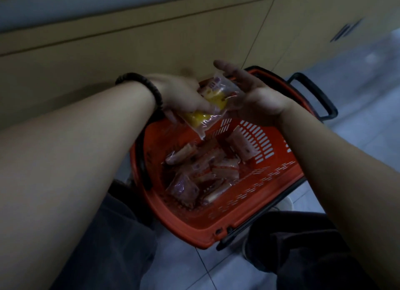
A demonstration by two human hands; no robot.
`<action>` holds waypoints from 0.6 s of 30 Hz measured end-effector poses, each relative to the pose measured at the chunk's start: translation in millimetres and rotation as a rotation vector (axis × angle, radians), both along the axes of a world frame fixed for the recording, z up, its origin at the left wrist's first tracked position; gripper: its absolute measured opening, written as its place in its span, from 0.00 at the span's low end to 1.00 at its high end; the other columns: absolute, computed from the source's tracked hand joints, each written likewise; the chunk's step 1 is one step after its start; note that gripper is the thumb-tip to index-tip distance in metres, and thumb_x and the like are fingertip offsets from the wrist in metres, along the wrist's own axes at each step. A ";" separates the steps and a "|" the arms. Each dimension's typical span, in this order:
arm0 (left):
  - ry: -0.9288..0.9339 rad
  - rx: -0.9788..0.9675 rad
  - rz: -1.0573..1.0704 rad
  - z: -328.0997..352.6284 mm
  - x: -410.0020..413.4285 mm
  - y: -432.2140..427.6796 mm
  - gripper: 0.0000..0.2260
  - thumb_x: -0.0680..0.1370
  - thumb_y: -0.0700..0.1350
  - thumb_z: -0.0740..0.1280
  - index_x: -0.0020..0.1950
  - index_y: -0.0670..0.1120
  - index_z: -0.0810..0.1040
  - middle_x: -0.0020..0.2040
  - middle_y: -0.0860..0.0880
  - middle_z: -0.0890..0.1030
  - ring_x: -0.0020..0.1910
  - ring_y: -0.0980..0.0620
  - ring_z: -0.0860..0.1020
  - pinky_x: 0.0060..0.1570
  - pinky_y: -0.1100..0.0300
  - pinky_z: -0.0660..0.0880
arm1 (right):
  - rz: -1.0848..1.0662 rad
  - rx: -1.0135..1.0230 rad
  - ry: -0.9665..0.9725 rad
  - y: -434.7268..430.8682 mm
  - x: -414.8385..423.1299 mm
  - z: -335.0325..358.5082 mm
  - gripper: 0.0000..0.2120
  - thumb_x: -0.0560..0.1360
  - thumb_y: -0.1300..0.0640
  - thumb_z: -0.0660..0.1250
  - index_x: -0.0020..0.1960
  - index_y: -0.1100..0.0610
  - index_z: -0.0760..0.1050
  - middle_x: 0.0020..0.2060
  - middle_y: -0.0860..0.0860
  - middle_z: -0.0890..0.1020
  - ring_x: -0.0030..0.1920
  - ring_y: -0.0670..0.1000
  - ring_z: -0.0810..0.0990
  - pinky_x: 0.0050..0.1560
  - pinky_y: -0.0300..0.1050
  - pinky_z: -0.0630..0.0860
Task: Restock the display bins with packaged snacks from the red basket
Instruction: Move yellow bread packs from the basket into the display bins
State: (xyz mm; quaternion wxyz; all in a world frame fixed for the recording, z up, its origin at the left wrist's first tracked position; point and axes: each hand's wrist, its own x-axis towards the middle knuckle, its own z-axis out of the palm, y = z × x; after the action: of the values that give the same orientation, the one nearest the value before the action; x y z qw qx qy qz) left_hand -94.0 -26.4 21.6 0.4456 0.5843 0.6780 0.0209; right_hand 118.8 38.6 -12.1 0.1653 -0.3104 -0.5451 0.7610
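left hand [181, 94]: we are gripping clear snack packets [218, 99], fingers curled | right hand [257, 97]: we are holding it open, flat against packets | location: above red basket [190, 229], far end | print: unreadable

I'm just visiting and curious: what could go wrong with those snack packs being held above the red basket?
1. The snack packs are loose clear plastic. The left hand pinches them while the right hand lies open beneath, so one might slide out. It would probably just fall into the red basket below.
2. The left hand's thumb presses on the packs, which could squash what's inside.
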 end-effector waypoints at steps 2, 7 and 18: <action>-0.055 0.029 0.060 5.8 -2.7 -0.1 0.21 0.75 0.62 0.76 0.60 0.50 0.78 0.54 0.49 0.85 0.50 0.49 0.85 0.45 0.50 0.85 | -0.024 -0.043 0.049 -1.0 -1.4 8.7 0.41 0.74 0.79 0.53 0.82 0.52 0.60 0.76 0.64 0.69 0.71 0.68 0.74 0.67 0.66 0.74; -0.152 0.184 0.210 19.3 -2.0 -2.0 0.28 0.67 0.65 0.80 0.59 0.51 0.80 0.49 0.50 0.87 0.42 0.52 0.87 0.40 0.54 0.86 | -0.135 0.043 -0.061 -7.4 -6.7 42.7 0.17 0.82 0.62 0.66 0.70 0.60 0.74 0.58 0.61 0.83 0.57 0.60 0.83 0.61 0.57 0.79; -0.708 0.375 0.401 55.7 15.9 -27.3 0.22 0.72 0.52 0.81 0.63 0.49 0.81 0.51 0.47 0.88 0.46 0.45 0.87 0.48 0.45 0.81 | -0.229 0.342 -0.193 -14.2 3.3 105.1 0.18 0.78 0.61 0.73 0.67 0.59 0.75 0.57 0.59 0.85 0.53 0.59 0.87 0.51 0.58 0.83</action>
State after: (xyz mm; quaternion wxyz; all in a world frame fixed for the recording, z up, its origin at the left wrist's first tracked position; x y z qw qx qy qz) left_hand -78.1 -53.6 77.3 0.5236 0.4688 0.5681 0.4282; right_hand 122.1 24.4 93.0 0.2480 -0.4090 -0.6407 0.6006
